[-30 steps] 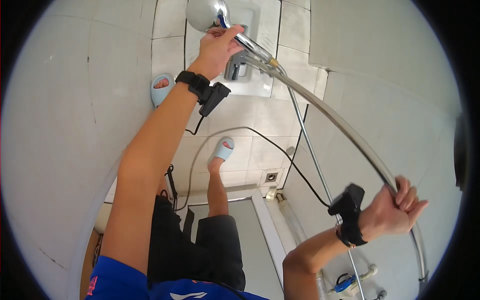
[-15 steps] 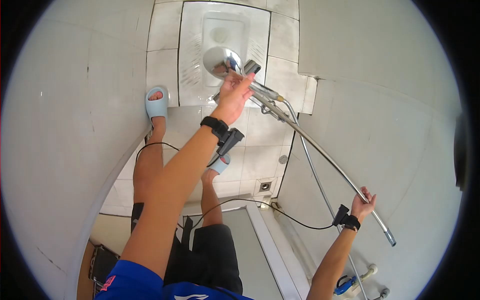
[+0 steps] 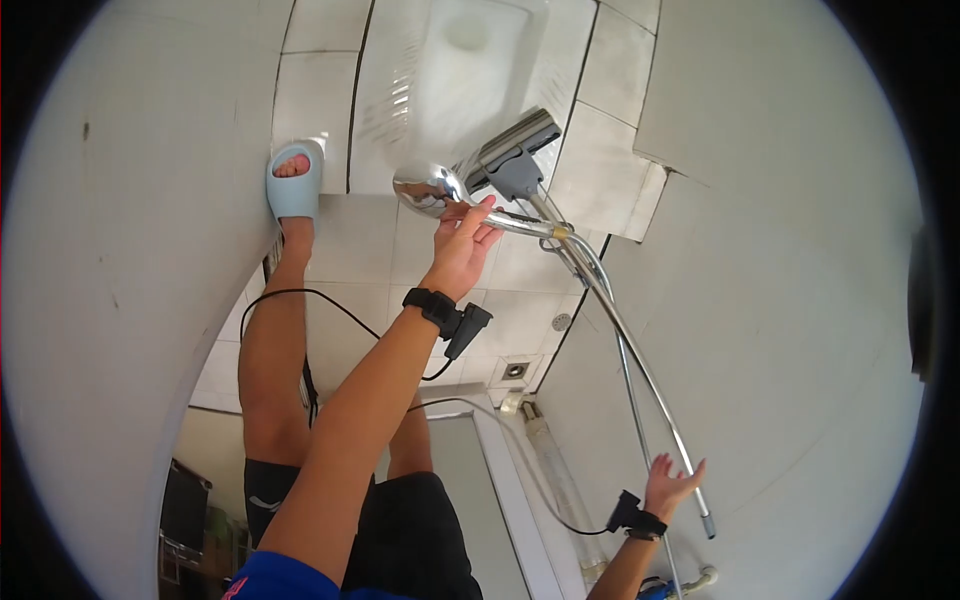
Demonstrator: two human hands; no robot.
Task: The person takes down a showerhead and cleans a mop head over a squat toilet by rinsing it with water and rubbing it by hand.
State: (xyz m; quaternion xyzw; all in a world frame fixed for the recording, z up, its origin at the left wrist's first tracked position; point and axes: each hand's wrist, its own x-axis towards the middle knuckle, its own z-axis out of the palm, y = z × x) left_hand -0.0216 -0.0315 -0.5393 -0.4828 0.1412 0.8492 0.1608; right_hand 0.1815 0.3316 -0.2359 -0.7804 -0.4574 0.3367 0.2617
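Note:
My left hand (image 3: pixel 464 252) is closed on the handle of a chrome shower head (image 3: pixel 428 190), its round face tilted over the floor. A metal hose (image 3: pixel 628 365) runs from the handle down to the lower right. Just beyond lies a mop (image 3: pixel 518 160) with a wide metal head and grey bracket. Its long metal pole (image 3: pixel 648 375) slants down to the right beside the hose. My right hand (image 3: pixel 670 488) is open, fingers spread, beside the pole near its lower end; its thumb overlaps the pole. Both wrists wear black straps with small devices.
A squat toilet (image 3: pixel 385 165) is set in the tiled floor ahead. My slippered foot (image 3: pixel 294 185) stands at its left. A floor drain (image 3: pixel 515 371) and a blue-handled valve (image 3: pixel 655 589) are at the right. Pale walls (image 3: pixel 790 330) close in on both sides, and a cable crosses my legs.
My right hand has loosened from the pole and opened, moving down and left. My left hand has brought the shower head lower, away from the toilet, and the mop head now shows more fully.

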